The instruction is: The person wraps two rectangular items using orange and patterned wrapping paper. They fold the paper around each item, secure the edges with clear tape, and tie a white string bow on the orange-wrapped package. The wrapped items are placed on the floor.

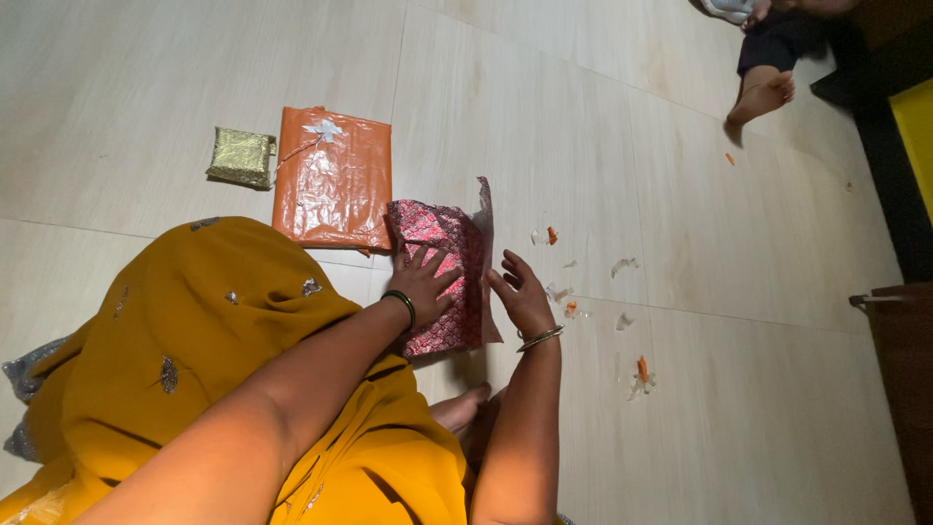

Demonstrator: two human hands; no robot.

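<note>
A box wrapped in red patterned paper (445, 243) lies on the tiled floor in front of me. My left hand (420, 280) presses flat on top of it, fingers spread. My right hand (523, 297) is at the box's right edge, fingers against a loose flap of the wrapping paper (483, 209) that stands up along that side. Each wrist carries a bangle.
An orange-wrapped flat parcel (332, 178) with a small silver bow lies just beyond the red box, and a small gold-wrapped box (241, 157) sits left of it. Paper and tape scraps (637, 374) litter the floor to the right. Another person's foot (761, 97) is at the far top right. Dark furniture (904, 369) lines the right edge.
</note>
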